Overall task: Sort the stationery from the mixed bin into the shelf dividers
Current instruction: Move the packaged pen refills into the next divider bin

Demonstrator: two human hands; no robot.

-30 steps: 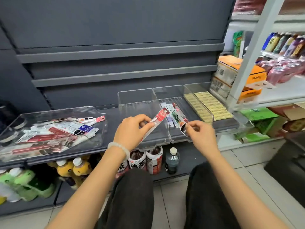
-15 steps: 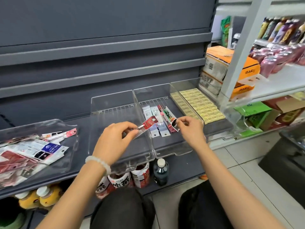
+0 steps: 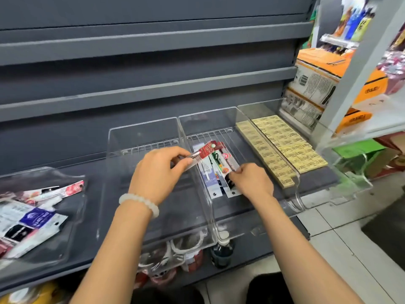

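A person sorts packaged pens on a grey metal shelf. The left hand (image 3: 157,172) pinches a red-topped packet (image 3: 202,154) by its clear lower end, thumb and fingers curled round it, holding it tilted over the wall left of the middle divider (image 3: 225,216). Inside that divider, the right hand (image 3: 252,181) pinches a packet (image 3: 228,170) lying among several flat ones. The mixed bin (image 3: 72,218), well left of the divider, holds a loose heap. The packets look light, thin and glossy, likely slippery and easily bent, so best gripped near the stiff pen inside. Yellow blocks (image 3: 282,148) fill the clear tray right of the divider.
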